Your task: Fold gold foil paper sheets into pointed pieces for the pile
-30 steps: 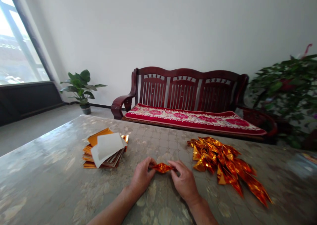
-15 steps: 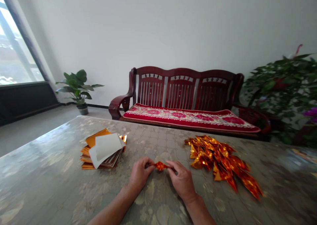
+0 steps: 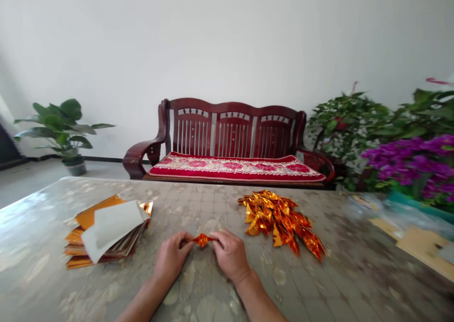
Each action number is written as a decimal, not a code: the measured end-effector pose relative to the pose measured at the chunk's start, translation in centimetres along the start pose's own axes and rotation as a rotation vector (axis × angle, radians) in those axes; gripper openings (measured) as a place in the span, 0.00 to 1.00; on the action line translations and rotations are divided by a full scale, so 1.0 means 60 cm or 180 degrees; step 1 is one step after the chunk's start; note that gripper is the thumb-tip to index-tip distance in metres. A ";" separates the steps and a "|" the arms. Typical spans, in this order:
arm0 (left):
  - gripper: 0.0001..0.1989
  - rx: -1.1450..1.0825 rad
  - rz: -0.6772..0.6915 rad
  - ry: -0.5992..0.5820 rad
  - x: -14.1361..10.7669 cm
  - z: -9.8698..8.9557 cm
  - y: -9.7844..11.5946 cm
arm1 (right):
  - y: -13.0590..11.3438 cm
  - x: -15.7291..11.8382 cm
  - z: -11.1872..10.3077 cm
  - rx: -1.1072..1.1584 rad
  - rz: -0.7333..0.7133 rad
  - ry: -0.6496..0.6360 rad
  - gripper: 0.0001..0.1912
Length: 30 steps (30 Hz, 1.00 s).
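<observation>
Currently, the left hand [image 3: 172, 256] and right hand [image 3: 230, 255] grip a folded gold foil piece [image 3: 203, 239] between them; folded foil triangles [image 3: 280, 222] lie forward of the right hand.

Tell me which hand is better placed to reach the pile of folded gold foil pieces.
The right, probably: the right hand holds one end of the foil piece and sits nearer the pile, while the left hand is farther off.
</observation>
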<state>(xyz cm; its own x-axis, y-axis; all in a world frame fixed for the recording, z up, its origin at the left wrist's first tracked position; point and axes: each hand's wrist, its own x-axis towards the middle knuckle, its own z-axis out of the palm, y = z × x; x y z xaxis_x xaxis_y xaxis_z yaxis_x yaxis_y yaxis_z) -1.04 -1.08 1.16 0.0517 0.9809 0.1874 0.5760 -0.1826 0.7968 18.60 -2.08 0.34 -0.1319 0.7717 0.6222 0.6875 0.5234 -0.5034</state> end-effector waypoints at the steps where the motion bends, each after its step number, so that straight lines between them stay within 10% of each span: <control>1: 0.10 0.0001 0.0005 0.0018 -0.001 -0.001 0.000 | -0.001 0.000 0.000 0.0002 0.0004 -0.0031 0.17; 18: 0.10 0.0005 -0.0002 -0.0032 0.000 -0.001 -0.010 | -0.027 0.025 -0.024 -0.0003 0.0186 -0.0367 0.17; 30: 0.17 -0.0405 0.0120 0.0136 0.000 0.005 -0.011 | 0.039 0.024 -0.093 -0.0315 -0.0182 0.0844 0.09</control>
<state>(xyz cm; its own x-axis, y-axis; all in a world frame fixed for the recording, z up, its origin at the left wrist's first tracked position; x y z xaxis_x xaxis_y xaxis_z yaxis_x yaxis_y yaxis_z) -1.14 -0.96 0.47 0.0351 0.9700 0.2407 0.4662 -0.2290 0.8546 24.01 -1.77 3.39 0.0099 0.6136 0.7896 0.7524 0.5155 -0.4101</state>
